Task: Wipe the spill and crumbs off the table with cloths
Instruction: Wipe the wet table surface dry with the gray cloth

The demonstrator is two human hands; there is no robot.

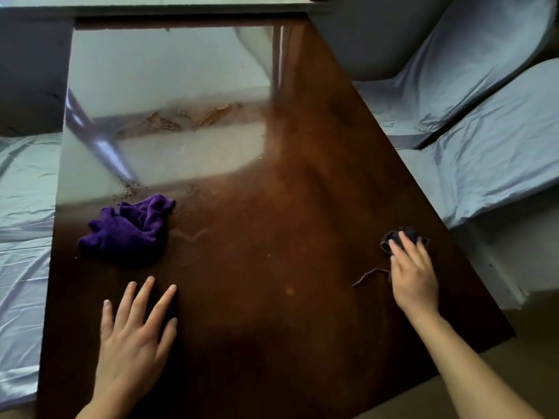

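Two hands are working: we are pressing the right hand (413,275) on a dark cloth (403,237) to wipe, bracing the left hand (136,334) spread, empty

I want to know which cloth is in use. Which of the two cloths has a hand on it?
The small dark cloth near the table's right edge: the right hand rests on it. The crumpled purple cloth lies untouched, apart from the left hand.

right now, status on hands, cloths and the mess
Left hand flat on table, empty. Right hand on dark cloth near right edge. Purple cloth lies loose. Crumbs and spill unwiped beyond it.
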